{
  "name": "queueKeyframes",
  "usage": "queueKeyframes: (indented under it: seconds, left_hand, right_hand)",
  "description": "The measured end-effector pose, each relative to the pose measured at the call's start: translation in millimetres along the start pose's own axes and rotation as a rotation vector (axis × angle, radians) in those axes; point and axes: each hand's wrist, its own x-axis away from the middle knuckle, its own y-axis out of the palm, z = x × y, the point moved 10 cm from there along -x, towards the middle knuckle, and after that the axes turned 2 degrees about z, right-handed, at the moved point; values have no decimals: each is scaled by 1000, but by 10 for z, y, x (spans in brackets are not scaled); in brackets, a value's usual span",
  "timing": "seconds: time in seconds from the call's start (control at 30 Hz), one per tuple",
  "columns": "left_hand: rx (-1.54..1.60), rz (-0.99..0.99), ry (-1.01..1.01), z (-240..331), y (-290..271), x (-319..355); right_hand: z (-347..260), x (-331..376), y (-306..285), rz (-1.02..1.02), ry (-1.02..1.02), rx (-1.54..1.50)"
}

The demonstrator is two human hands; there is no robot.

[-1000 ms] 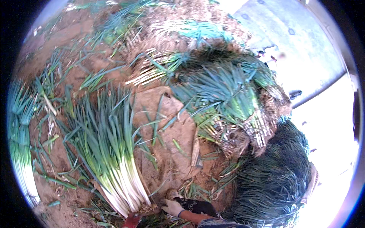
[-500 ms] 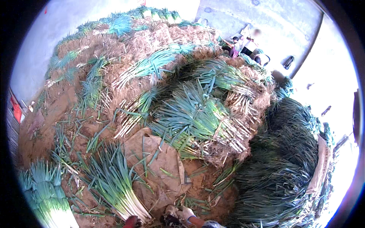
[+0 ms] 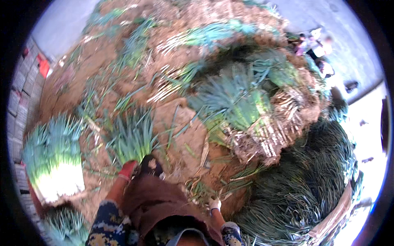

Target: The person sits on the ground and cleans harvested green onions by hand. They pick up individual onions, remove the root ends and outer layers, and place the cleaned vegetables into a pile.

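My left hand (image 3: 128, 169), in a red glove, is low at the base of a fanned bunch of long green onions (image 3: 132, 133), beside my dark shoe (image 3: 150, 165). The bunch lies on the ground, leaves pointing away; its white ends are hidden by my hand and leg. Blur hides whether the fingers grip the stalks. To the right, my right hand (image 3: 214, 203), in a whitish glove, hangs above loose green leaves (image 3: 197, 190) on the soil. Its fingers look curled, and I cannot make out what is in them.
A neat stack of trimmed green onions (image 3: 57, 160) stands at left, white ends nearest me. Large untrimmed bundles (image 3: 242, 102) are heaped ahead, and a dark leafy pile (image 3: 295, 188) fills the right. A brown sheet (image 3: 176, 119) lies between. Several people (image 3: 320, 49) work at far right.
My view has tipped down, showing my apron and both forearms. The right hand has moved away from my shoe to the right. The bunch's white stems, visible before, are now hidden.
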Motion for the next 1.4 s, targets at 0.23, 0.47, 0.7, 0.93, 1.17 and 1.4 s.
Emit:
queueKeyframes:
  seconds: [0.23,0.47,0.7,0.93,1.17,1.4]
  left_hand:
    - [242,2,-548,-1125,10,-525]
    - [-921,-499,-116,-1543,78,-1424]
    - [-394,-194,-276,165,-319,-2997]
    - [355,194,-352,1434,-369,-3672]
    - [-1207,-245,349,834,468,-3191]
    - [-1125,-491,-107,-309,295,-2541]
  right_hand:
    - [658,-538,140,30,-52,540]
    - [-1056,-292,331,-76,-59,492]
    - [-2595,-688,712,88,-255,103]
    - [-2769,-901,722,9,-6,53]
    - [-2799,-2036,551,-177,-433,629]
    - [-4324,-2439,-106,-73,-86,-224]
